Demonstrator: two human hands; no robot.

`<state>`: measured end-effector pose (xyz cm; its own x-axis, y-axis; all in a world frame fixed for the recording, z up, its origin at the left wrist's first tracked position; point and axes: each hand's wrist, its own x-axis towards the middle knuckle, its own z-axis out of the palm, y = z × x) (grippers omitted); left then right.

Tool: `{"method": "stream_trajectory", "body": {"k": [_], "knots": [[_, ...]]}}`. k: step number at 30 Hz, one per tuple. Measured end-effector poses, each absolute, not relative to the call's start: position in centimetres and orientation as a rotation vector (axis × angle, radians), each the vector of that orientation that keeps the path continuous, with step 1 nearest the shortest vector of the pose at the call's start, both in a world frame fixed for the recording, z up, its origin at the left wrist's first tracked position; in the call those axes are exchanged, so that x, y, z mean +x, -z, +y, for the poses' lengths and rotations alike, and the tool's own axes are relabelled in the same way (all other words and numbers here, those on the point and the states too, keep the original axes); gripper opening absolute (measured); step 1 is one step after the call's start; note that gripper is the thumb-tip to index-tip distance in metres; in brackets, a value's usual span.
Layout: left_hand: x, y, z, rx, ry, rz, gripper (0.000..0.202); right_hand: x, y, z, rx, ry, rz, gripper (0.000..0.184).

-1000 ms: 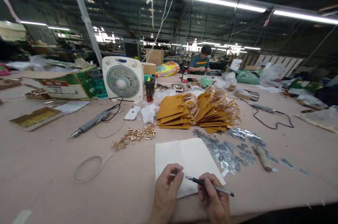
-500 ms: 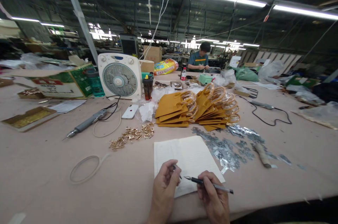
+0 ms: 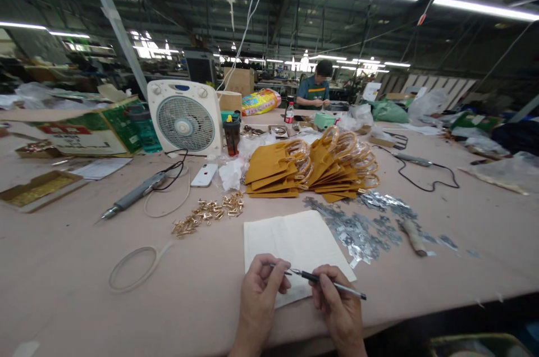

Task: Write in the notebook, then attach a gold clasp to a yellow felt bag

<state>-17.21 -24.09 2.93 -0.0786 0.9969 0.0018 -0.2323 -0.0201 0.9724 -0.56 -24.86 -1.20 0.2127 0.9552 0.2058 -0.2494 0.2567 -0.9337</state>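
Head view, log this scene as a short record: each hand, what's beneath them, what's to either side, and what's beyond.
Left hand: pinching a thin dark piece, too small to identify
Right hand: holding a black-gripped pen, its tip pointing toward the left hand
Beneath: white paper on the table
Left side: gold-toned metal fittings, corded gray hand tool
Right side: scattered silver metal plates
Beyond: mustard-yellow bags, box fan

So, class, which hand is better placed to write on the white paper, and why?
Right, I'd judge: the right hand holds the pen close to the white paper, while the left hand pinches a small dark item.
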Motion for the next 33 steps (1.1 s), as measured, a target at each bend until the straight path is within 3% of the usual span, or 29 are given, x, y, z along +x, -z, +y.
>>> {"method": "stream_trajectory", "body": {"k": [11, 33], "knots": [[-17.1, -3.0, -23.9, 1.005, -1.345, 1.106, 0.045, 0.0, 2.2, -24.5, -0.918, -0.997, -1.044, 0.025], [-17.3, -3.4, -24.5, 1.067, -1.3, 1.054, 0.051, -0.8, -1.8, -25.3, -0.853, -1.015, -1.256, 0.017]]}}
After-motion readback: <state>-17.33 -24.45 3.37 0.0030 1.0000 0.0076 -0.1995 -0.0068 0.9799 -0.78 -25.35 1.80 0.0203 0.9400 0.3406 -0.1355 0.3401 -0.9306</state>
